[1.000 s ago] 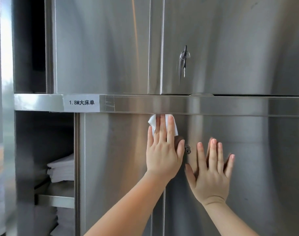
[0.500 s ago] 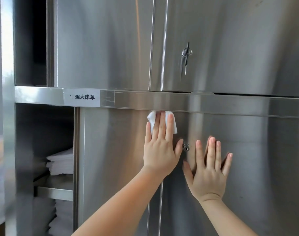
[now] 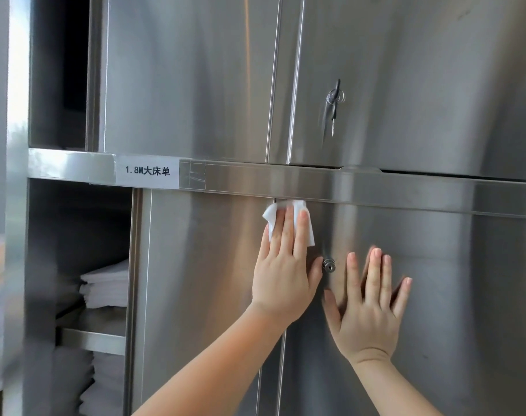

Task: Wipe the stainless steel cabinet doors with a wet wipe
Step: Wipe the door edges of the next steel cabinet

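At the centre of the frame our left hand (image 3: pixel 284 274) presses the wet wipe (image 3: pixel 273 216) flat against the lower cabinet doors (image 3: pixel 201 265), right over the seam between them and just under the horizontal rail (image 3: pixel 375 187). The fingers lie straight and close together, so the cloth stays spread under them. Just to the right, our right hand (image 3: pixel 368 313) rests flat on the right-hand door with fingers fanned wide, holding nothing; we judge it steadies the panel against the push. The small lock (image 3: pixel 328 265) sits between the two hands.
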Demonstrator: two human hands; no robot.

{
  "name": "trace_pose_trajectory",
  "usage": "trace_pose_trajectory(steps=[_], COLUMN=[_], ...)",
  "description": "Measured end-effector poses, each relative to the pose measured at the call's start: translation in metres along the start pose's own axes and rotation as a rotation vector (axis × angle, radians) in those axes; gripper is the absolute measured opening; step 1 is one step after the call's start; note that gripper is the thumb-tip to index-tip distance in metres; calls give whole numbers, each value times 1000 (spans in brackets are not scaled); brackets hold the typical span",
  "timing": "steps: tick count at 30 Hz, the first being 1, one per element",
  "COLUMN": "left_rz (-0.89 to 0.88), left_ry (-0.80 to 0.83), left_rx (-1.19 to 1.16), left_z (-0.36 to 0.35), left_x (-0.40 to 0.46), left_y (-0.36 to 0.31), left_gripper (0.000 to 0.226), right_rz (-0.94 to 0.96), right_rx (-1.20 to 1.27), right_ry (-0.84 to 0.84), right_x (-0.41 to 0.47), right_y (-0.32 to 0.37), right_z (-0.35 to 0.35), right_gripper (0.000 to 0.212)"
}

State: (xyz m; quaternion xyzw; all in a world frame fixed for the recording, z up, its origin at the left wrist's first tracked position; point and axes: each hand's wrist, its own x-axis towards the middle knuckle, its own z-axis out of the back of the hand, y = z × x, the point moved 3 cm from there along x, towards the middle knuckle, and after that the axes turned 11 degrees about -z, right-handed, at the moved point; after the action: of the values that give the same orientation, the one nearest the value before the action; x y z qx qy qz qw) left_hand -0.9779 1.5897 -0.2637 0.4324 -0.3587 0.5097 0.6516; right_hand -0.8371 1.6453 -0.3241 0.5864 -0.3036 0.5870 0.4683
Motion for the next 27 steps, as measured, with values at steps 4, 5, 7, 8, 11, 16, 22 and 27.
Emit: trace_pose_trajectory(steps=[4, 5, 7, 8, 11, 16, 22, 27], left_rz=[-64, -78, -64, -50, -17, -75, -32, 18], left_ry=[20, 19, 17, 15, 14, 49, 17, 1], left_rx=[48, 73, 89, 78, 20, 29, 51, -24], left_z=[-1, 1, 5, 5, 2, -5, 5, -7], left_x=[-5, 1, 12, 14, 5, -15, 13, -6], left_y=[4, 8, 11, 10, 3, 4, 8, -1], left_gripper=[77, 76, 75, 75, 75, 77, 71, 74], right_rz=[1, 3, 2, 1, 7, -1, -4, -5], right_rx=[0, -2, -12, -16, -19, 3, -16, -8], right_ry=[4, 2, 0, 0, 1, -4, -13, 3], right_x=[0, 0, 0, -1, -1, -1, 0, 0], right_y=[0, 0, -1, -1, 0, 1, 0, 0], right_z=[-1, -2, -2, -3, -2, -1, -2, -1], right_gripper=[71, 71, 71, 71, 71, 70, 68, 68])
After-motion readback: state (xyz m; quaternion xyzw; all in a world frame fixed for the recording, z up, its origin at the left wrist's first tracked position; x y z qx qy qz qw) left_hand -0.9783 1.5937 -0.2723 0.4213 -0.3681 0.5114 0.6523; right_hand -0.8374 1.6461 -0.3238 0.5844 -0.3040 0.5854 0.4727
